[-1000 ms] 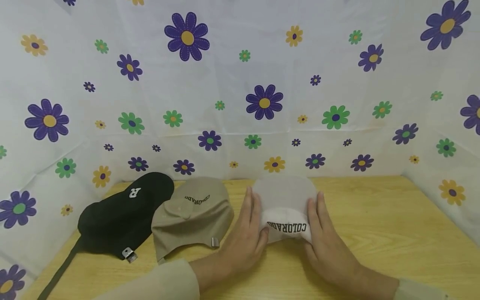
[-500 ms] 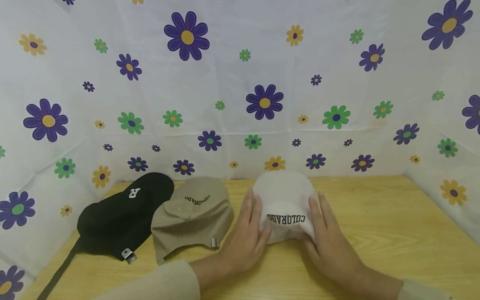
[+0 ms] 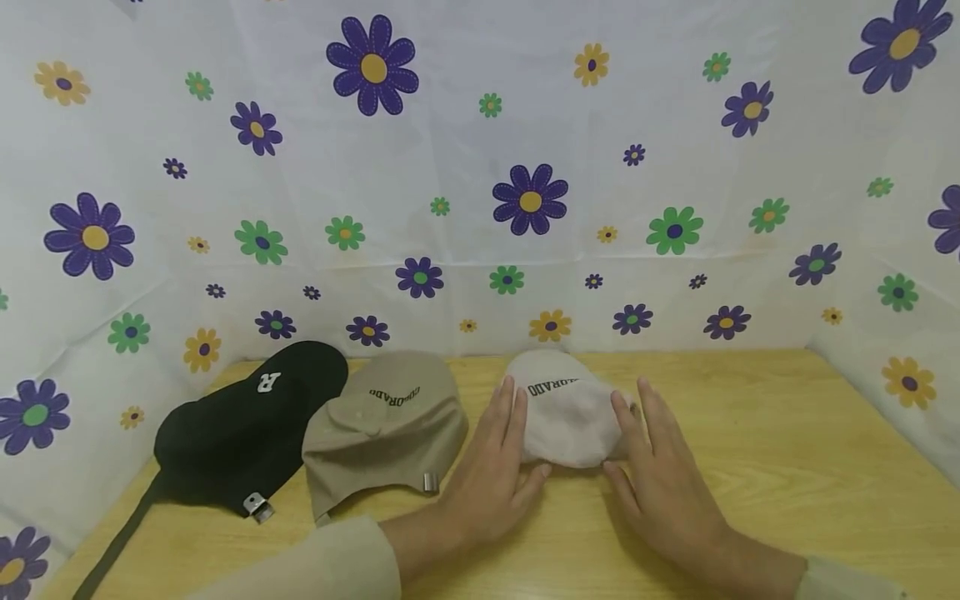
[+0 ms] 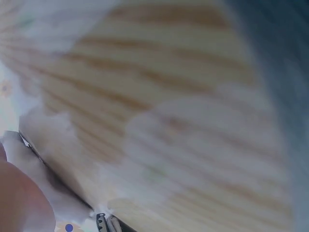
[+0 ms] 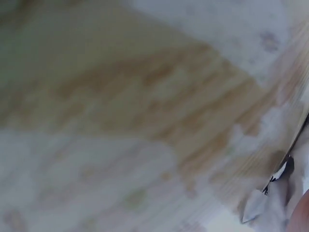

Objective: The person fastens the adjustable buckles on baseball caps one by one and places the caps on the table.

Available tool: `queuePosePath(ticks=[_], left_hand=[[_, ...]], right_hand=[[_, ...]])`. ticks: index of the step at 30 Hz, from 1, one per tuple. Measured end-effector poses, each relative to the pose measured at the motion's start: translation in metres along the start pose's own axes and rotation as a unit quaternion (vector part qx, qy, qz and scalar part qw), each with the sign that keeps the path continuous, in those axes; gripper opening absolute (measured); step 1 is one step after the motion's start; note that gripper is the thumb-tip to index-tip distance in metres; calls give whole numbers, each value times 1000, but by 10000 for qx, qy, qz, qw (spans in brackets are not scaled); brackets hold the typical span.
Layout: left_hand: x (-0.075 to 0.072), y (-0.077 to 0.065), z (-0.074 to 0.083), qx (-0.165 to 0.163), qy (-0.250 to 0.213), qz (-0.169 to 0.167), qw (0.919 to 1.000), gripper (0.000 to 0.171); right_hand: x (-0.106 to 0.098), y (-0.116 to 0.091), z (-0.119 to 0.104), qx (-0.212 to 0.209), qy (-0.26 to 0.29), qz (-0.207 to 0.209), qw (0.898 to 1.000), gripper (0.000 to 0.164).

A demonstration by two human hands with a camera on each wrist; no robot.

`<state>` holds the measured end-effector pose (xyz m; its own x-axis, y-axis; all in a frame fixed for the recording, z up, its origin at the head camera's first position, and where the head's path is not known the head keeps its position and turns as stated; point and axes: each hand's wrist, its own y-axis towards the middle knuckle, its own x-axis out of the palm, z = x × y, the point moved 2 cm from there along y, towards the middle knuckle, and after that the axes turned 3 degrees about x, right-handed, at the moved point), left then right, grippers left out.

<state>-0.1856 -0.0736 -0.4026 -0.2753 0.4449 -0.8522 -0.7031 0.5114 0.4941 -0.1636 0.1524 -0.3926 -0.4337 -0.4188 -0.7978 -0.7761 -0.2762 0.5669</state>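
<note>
A white cap (image 3: 573,425) with dark COLORADO lettering lies on the wooden table in the head view. The lettering is near its far side and partly folded out of sight. My left hand (image 3: 491,471) stands at the cap's left side with straight fingers and the thumb by its near edge. On the other side my right hand (image 3: 663,479) does likewise, its fingertips touching or very near the fabric. Blurred wrist views show only a bit of each thumb, the left thumb (image 4: 21,198) and right thumb (image 5: 300,212), beside pale cloth.
To the left lie a tan cap (image 3: 390,437), also lettered COLORADO, and a black cap (image 3: 232,433) with a white R. A dark strap (image 3: 120,533) trails from the black cap. A flower-print cloth (image 3: 450,150) hangs behind the wooden table (image 3: 795,450).
The white cap has gone lower and flatter, and its lettering has shifted toward the far left side. Both hands stay beside it, with fingers now a little more spread.
</note>
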Motion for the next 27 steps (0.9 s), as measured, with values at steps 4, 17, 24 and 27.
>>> queuePosePath(ticks=[4,17,24,27], left_hand=[[0,1,1,62,38,-230,9997,83],[4,-2,5,242,518,-1440,9879,65],[4,-1,3,458,1064,-1669,9792,58],[2,2,2,514,1159,-1268,9838,43]], right_hand=[[2,-1,0,-145,-258,-277,9992,79],[7,-7,-2,-60,-424,-1249,9912,64],[9,-11,-2,-51,-413,-1452,9885,60],[9,-12,-2,-110,-429,-1475,9881,62]])
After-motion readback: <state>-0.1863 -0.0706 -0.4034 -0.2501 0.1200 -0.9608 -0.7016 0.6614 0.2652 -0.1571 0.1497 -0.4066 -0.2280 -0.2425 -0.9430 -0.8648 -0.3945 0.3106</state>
